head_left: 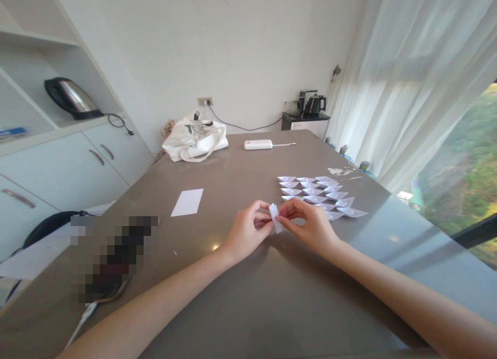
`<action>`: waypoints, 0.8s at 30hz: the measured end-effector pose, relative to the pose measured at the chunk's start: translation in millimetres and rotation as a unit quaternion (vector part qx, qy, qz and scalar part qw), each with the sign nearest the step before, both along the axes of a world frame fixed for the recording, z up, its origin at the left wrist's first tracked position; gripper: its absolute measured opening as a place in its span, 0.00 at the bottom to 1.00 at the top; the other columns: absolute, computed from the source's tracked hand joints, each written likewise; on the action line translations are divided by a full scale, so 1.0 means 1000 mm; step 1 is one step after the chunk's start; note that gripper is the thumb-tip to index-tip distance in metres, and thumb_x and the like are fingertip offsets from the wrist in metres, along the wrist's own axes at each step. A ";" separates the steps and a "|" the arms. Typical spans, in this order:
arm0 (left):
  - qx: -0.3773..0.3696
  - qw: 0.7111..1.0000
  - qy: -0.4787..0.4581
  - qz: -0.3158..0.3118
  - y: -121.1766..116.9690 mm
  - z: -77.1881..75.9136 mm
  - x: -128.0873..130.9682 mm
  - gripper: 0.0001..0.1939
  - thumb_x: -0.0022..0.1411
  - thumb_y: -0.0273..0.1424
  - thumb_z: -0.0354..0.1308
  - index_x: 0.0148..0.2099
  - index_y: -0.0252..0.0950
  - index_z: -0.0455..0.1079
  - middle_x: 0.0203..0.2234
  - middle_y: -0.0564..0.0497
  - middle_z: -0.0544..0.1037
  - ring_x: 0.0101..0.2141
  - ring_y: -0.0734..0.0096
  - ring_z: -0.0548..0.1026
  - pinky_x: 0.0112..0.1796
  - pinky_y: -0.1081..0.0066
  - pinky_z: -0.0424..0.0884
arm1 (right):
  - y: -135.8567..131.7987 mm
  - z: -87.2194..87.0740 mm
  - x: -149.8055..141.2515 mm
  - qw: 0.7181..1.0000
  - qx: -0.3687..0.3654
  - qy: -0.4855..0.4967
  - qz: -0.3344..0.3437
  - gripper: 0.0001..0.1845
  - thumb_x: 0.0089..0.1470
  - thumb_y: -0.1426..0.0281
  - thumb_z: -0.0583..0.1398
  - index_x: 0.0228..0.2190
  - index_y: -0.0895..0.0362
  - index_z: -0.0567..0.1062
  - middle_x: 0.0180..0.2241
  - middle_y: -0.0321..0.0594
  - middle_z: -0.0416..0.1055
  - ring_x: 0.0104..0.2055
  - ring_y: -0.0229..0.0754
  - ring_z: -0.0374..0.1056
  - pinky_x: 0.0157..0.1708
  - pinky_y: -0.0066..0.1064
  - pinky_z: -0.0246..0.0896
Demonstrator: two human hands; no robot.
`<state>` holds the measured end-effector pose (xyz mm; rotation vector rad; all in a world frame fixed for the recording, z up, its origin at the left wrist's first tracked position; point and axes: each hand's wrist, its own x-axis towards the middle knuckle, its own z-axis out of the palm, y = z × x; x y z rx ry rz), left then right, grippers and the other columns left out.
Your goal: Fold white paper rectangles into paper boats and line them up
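A small folded piece of white paper (276, 219) is held up over the table between my two hands. My left hand (249, 225) pinches its left side with thumb and fingers. On the other side, my right hand (309, 223) grips it between thumb and forefinger. Just beyond my right hand, several white folded paper boats (312, 191) sit in rows on the tabletop; my hand covers part of the nearest ones. To the left lies a flat stack or sheet of white paper (187, 202).
The grey table (233, 307) carries a white bag (196, 139) and a white power bank (258, 145) with a short cable at its far end. Paper scraps (341, 171) lie near the right edge. A pixelated dark object (120, 260) with a white cable (86, 316) is at left.
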<state>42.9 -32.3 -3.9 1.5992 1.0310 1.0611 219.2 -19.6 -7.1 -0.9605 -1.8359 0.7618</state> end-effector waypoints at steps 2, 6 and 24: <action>-0.009 1.000 -0.006 -0.013 0.001 0.001 0.000 0.12 0.54 0.25 0.61 0.41 0.34 0.64 0.34 0.46 0.81 0.37 0.64 0.80 0.41 0.68 0.73 | 0.002 -0.001 0.001 1.000 -0.012 0.009 -0.005 0.06 0.51 0.67 0.62 0.31 0.57 0.71 0.28 0.38 0.73 0.30 0.39 0.72 0.33 0.31 0.70; -0.020 0.999 -0.006 -0.026 0.003 0.000 -0.002 0.13 0.54 0.26 0.62 0.42 0.34 0.64 0.34 0.44 0.81 0.38 0.63 0.79 0.42 0.67 0.73 | 0.004 -0.003 0.003 0.999 -0.033 0.026 0.002 0.08 0.51 0.66 0.62 0.32 0.57 0.71 0.28 0.39 0.74 0.31 0.40 0.72 0.33 0.32 0.70; -0.012 0.998 -0.007 -0.066 0.002 -0.008 0.000 0.10 0.61 0.31 0.52 0.46 0.35 0.64 0.34 0.48 0.79 0.34 0.67 0.78 0.36 0.71 0.73 | 0.003 -0.004 -0.001 0.994 -0.064 0.040 0.078 0.11 0.54 0.64 0.60 0.34 0.59 0.75 0.30 0.41 0.74 0.31 0.41 0.73 0.35 0.34 0.70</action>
